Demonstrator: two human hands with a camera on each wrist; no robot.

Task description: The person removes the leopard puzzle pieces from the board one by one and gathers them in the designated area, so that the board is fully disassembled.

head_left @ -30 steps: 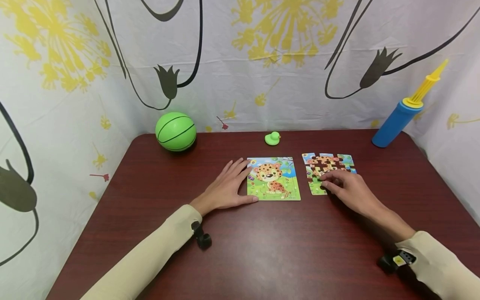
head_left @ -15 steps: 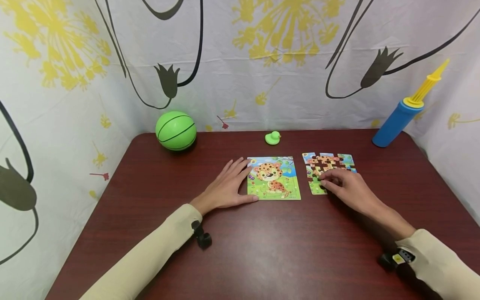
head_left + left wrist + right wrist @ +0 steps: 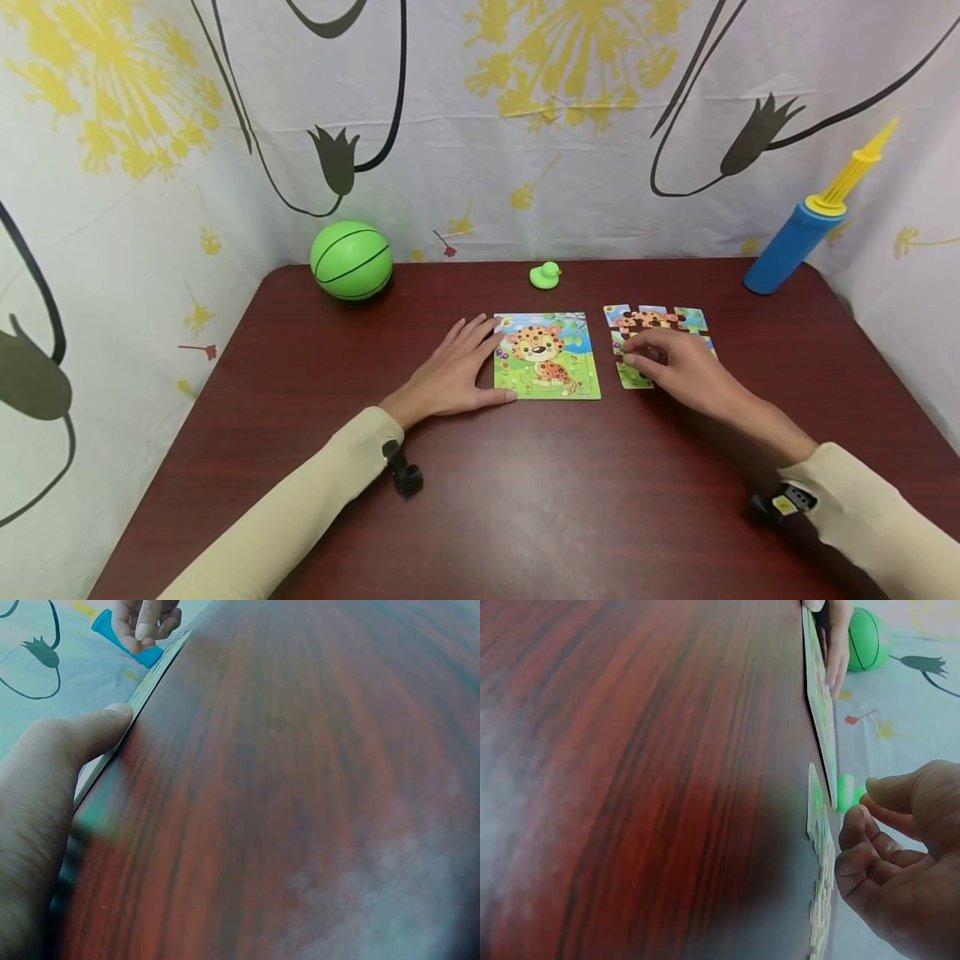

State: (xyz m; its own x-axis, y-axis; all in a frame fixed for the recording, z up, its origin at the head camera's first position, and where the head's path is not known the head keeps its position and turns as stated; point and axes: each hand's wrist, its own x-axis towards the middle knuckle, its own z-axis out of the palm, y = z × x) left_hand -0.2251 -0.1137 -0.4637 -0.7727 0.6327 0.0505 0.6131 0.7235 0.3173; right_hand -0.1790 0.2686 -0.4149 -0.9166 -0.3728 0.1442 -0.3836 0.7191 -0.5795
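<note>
My left hand (image 3: 450, 375) lies with straight, spread fingers at the left side of a square leopard-cub puzzle board (image 3: 551, 379). Its thumb (image 3: 101, 735) runs along the board's front edge, and its fingertips touch the left edge. To the right, loosely spaced jigsaw pieces (image 3: 633, 377) with a matching leopard picture lie flat on the table. Over their left part hovers my right hand (image 3: 693, 371), hiding several of them. In the right wrist view its thumb (image 3: 896, 791) and index fingertip come together and the other fingers curl; I cannot tell whether they pinch a piece.
A green ball (image 3: 351, 260) rests at the back left of the dark red table (image 3: 480, 500). Behind the board is a small green rubber duck (image 3: 545, 276). A blue and yellow hand pump (image 3: 795, 242) stands tilted at the back right, near the patterned curtain (image 3: 450, 125).
My right hand has shifted slightly left over the pieces, its fingertips now near their left side. The left hand and the board have stayed in place.
</note>
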